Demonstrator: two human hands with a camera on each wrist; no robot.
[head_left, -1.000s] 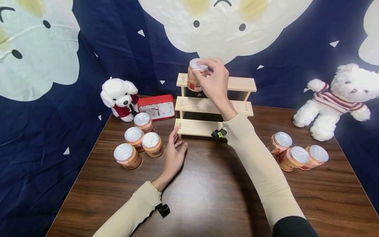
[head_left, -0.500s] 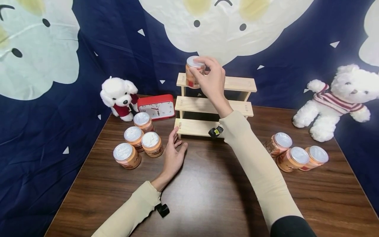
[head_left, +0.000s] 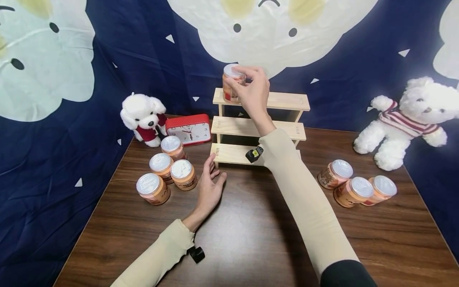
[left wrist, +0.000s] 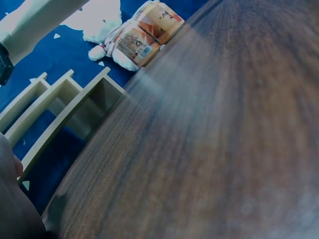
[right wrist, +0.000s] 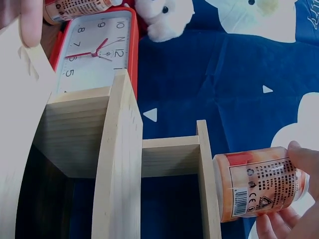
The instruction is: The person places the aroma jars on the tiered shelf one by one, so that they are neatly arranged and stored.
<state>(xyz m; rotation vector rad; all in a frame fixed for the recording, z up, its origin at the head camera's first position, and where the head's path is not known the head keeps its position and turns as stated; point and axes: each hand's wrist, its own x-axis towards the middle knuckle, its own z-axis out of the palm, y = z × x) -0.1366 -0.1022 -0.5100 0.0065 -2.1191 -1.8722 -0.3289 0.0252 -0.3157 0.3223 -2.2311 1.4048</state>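
My right hand (head_left: 254, 89) grips an orange jar (head_left: 231, 93) with a silvery lid, thumb on one side and fingers round the upper part. The jar stands upright at the left end of the top step of a three-tier wooden shelf (head_left: 283, 126). In the right wrist view the base of the jar (right wrist: 259, 184) is right at the top board. Down on the left, my left hand (head_left: 209, 189) rests beside the bottom step, its index fingertip at the board's left end and the other fingers loosely bent.
Several more orange jars (head_left: 153, 190) stand left of my left hand, and three jars (head_left: 353, 193) are grouped at the right. Behind the left ones are a red clock (head_left: 188, 129) and a white plush dog (head_left: 143, 115). A teddy bear (head_left: 408, 119) sits back right.
My right hand has carried the jar slightly left and farther back, from in front of the top step to over its left end. The left hand stays in place.
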